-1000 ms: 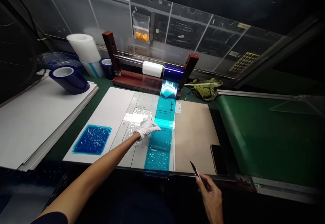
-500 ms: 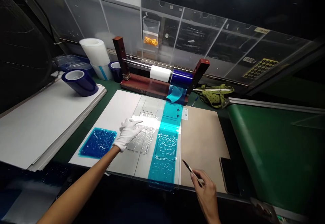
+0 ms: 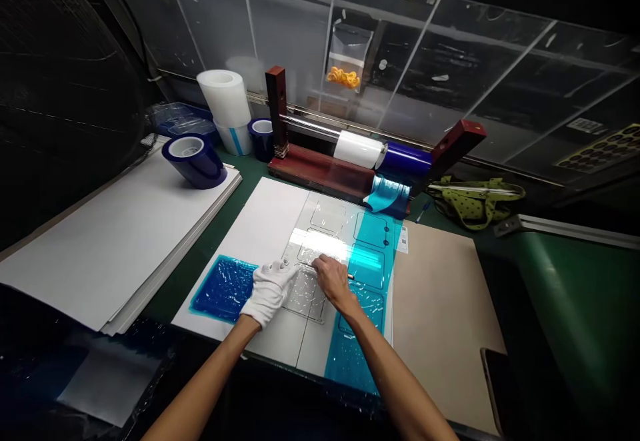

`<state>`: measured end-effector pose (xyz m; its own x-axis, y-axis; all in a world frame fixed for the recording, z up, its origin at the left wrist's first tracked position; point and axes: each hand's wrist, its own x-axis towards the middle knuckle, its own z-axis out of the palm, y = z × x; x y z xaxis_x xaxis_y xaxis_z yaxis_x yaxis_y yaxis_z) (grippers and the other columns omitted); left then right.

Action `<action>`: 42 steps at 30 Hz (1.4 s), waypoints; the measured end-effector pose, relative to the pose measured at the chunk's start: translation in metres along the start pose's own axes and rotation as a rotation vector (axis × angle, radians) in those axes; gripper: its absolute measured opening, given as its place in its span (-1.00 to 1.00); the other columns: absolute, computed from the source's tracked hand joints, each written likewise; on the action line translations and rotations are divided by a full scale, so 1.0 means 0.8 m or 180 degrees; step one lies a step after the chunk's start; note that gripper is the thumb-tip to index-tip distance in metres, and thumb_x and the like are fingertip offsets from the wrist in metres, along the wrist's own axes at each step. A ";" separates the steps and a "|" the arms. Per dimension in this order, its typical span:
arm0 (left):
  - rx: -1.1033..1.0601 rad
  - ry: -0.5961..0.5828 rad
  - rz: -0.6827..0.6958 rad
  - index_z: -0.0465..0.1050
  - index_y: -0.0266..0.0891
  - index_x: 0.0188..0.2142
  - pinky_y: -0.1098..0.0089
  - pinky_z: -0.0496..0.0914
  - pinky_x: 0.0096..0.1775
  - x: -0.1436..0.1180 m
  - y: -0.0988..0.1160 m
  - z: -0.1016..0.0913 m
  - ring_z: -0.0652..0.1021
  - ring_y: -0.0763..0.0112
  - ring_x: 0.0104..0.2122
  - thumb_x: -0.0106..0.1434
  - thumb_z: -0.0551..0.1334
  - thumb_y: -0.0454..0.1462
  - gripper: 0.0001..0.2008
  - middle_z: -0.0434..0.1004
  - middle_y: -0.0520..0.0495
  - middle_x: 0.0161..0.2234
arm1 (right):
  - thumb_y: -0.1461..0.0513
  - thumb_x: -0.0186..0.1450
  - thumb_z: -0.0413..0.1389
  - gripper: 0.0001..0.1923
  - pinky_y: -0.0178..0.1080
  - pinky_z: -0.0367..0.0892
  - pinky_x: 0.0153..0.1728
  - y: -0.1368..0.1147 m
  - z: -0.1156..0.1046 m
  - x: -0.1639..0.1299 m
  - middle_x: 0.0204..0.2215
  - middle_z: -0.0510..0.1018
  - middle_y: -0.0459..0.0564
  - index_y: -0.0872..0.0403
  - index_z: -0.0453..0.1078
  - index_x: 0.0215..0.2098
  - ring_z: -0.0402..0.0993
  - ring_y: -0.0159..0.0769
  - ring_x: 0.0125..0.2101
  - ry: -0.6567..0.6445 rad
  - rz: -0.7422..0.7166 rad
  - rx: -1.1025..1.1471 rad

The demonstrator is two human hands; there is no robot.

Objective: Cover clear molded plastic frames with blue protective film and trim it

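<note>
My left hand, in a white glove, rests on a clear sheet marked with dark rounded outlines. Its fingers are bent together at the sheet, and I cannot make out what is between them. Close by on the right, my bare right hand grips a slim craft knife, mostly hidden by the fingers. The knife's thin tip points left toward the gloved fingertips. A strip of light-blue film runs along the sheet's right side. Left of the gloved hand lies a dark-blue film square on white board.
Behind stands a wooden roll holder with a white roll and blue film roll. At left, another blue roll sits on stacked white sheets. Brown board and a phone lie right; a green pouch is behind.
My right hand has moved left and forward with the knife, from above the brown board onto the clear sheet. My left hand's spread fingers have drawn in. The view has shifted left.
</note>
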<state>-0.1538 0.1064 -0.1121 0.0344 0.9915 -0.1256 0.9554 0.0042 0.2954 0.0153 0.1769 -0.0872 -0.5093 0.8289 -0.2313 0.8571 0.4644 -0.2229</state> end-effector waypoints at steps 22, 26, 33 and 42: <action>0.0269 -0.0056 0.0212 0.29 0.00 0.11 0.20 0.25 -0.15 0.000 -0.014 0.008 0.41 0.18 -0.10 0.28 0.07 -0.32 -0.58 0.43 -0.13 -0.03 | 0.34 0.37 -0.17 -0.67 -0.29 -0.07 -0.49 0.060 -0.014 -0.037 -0.27 0.51 -0.02 0.05 0.43 -0.28 0.39 -0.31 -0.28 -0.0309 0.0159 -0.0431; 0.0251 -0.0052 0.0259 0.30 -0.05 0.12 0.16 0.27 -0.13 0.000 -0.011 0.004 0.42 0.16 -0.08 0.30 0.07 -0.30 -0.60 0.44 -0.14 -0.03 | 0.33 0.38 -0.17 -0.67 -0.29 -0.08 -0.49 0.078 -0.018 -0.054 -0.26 0.51 -0.01 0.04 0.44 -0.26 0.40 -0.30 -0.27 -0.0313 0.0281 -0.0391; 0.0219 0.0062 0.0233 0.34 -0.05 0.08 0.15 0.29 -0.09 0.003 -0.017 0.012 0.42 0.17 -0.04 0.24 0.13 -0.32 -0.59 0.45 -0.11 0.00 | 0.31 0.39 -0.18 -0.65 -0.30 0.00 -0.45 0.094 -0.029 -0.081 -0.27 0.52 0.04 0.06 0.45 -0.29 0.43 -0.29 -0.28 -0.0236 0.0642 -0.0129; 0.0328 0.0754 -0.0099 0.41 -0.21 -0.02 0.15 0.31 -0.16 -0.081 0.012 0.013 0.43 0.07 -0.16 0.26 0.09 -0.02 -0.57 0.42 -0.27 -0.11 | 0.26 0.31 -0.03 -0.78 -0.33 0.14 -0.37 0.047 0.022 -0.178 -0.33 0.58 -0.01 0.03 0.47 -0.30 0.49 -0.24 -0.28 -0.0173 0.1204 0.0824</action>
<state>-0.1438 0.0411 -0.1112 -0.0535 0.9940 0.0956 0.9801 0.0340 0.1954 0.1186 0.0709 -0.0790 -0.1736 0.9045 -0.3897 0.9396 0.0335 -0.3407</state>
